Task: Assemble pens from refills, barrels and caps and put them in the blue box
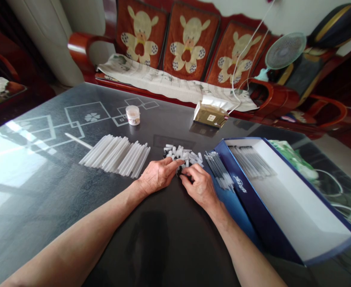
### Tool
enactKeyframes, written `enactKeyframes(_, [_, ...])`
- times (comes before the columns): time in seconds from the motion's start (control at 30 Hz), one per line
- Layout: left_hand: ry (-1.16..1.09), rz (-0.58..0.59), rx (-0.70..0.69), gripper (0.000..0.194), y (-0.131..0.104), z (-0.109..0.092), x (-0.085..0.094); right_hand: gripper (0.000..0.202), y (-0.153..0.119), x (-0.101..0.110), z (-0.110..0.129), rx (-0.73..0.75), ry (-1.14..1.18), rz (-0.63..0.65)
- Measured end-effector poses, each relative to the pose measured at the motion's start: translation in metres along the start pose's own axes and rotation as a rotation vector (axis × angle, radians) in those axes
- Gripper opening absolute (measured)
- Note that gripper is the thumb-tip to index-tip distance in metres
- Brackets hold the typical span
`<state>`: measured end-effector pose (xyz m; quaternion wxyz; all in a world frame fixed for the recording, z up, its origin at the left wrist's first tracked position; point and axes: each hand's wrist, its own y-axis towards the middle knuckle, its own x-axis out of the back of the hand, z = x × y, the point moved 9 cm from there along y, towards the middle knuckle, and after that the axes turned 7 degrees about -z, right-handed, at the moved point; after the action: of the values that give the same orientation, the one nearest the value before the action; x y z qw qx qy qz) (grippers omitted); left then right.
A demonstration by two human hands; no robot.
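A loose pile of small white and black pen parts (196, 156) lies on the dark table just beyond my hands. My left hand (160, 175) is at the pile's near left side, fingers curled together, the index finger reaching over it. My right hand (201, 185) bends in from the right, thumb and fingers pinched close to small black pieces (179, 171) between the hands. What either hand holds is too small and covered to tell. Left of my hands lies a row of translucent white pen barrels (115, 155). A bundle of ink refills (220, 170) lies to the right.
An open blue box (283, 199) on the right holds more refills (251, 161). A small round tub (133, 115) and a tissue box (210, 113) stand farther back. A green and white plastic package (295, 159) and white cables (344, 211) lie beyond the box.
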<state>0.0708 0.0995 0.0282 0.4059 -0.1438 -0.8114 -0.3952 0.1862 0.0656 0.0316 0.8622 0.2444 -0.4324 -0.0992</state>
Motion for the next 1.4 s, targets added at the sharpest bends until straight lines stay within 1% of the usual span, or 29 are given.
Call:
enactKeyframes(0.1, [-0.056,-0.027,-0.01,0.033,-0.001,-0.001,-0.002,0.003,0.001,0.008,-0.008,-0.086,0.138,-0.074])
enactKeyframes(0.17, [-0.086,-0.035,-0.015,0.029,-0.001,-0.001,-0.003,0.007,-0.001,0.007,-0.016,-0.171,0.234,-0.083])
enactKeyframes(0.23, [-0.094,-0.031,-0.031,0.024,-0.002,-0.003,-0.004,0.01,-0.002,0.004,-0.02,-0.217,0.292,-0.071])
enactKeyframes(0.3, [-0.086,-0.024,-0.059,0.022,-0.002,-0.005,-0.005,0.011,-0.001,0.005,-0.018,-0.195,0.291,-0.07])
enactKeyframes(0.37, [-0.075,-0.022,-0.083,0.022,-0.002,-0.007,-0.005,0.013,0.001,0.008,-0.011,-0.129,0.261,-0.084])
enactKeyframes(0.43, [-0.066,-0.018,-0.09,0.023,-0.002,-0.008,-0.005,0.016,0.004,0.011,-0.004,-0.061,0.246,-0.095])
enactKeyframes(0.5, [-0.061,-0.011,-0.088,0.024,-0.002,-0.008,-0.005,0.018,0.005,0.012,-0.001,-0.028,0.243,-0.089])
enactKeyframes(0.57, [-0.06,-0.006,-0.089,0.024,-0.002,-0.008,-0.005,0.017,0.004,0.011,-0.003,-0.045,0.245,-0.08])
enactKeyframes(0.67, [-0.054,0.008,-0.09,0.023,-0.001,-0.009,-0.005,0.012,0.002,0.008,-0.009,-0.11,0.244,-0.068])
enactKeyframes(0.73, [-0.047,0.027,-0.087,0.023,-0.001,-0.01,-0.006,0.009,0.001,0.005,-0.01,-0.12,0.244,-0.059])
enactKeyframes(0.93, [-0.042,0.06,-0.09,0.024,-0.002,-0.009,-0.008,0.01,0.003,0.007,-0.003,-0.033,0.257,-0.065])
enactKeyframes(1.13, [-0.051,0.063,-0.081,0.025,-0.003,-0.008,-0.009,0.011,0.004,0.009,0.002,-0.011,0.251,-0.065])
enactKeyframes(1.27, [-0.064,0.065,-0.079,0.027,-0.002,-0.009,-0.008,0.011,0.004,0.008,0.0,-0.037,0.262,-0.058])
enactKeyframes(1.4, [-0.076,0.056,-0.091,0.028,-0.002,-0.009,-0.006,0.011,0.001,0.002,-0.008,-0.114,0.323,-0.019])
